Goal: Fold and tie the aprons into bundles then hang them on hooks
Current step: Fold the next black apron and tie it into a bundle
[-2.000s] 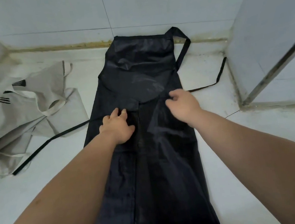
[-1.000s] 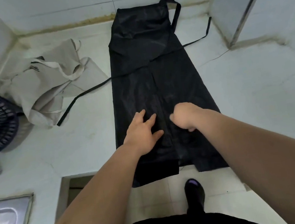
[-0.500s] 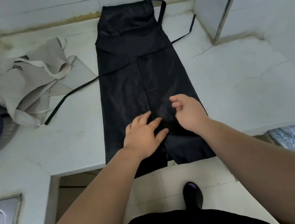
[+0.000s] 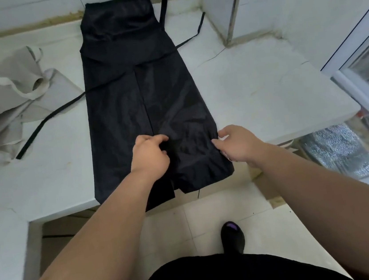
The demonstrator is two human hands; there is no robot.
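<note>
Black apron (image 4: 135, 87) is pinched by the left hand (image 4: 150, 155) near its centre split, while the right hand (image 4: 237, 143) grips its right edge. It lies lengthwise on the counter (image 4: 254, 89), hem overhanging. An uneven tug could drag it off.

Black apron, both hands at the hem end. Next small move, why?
Probably fold the hem toward the bib: the black apron lies folded narrow on the counter, hem overhanging, left hand pinching near its centre, right hand at its right edge.
</note>
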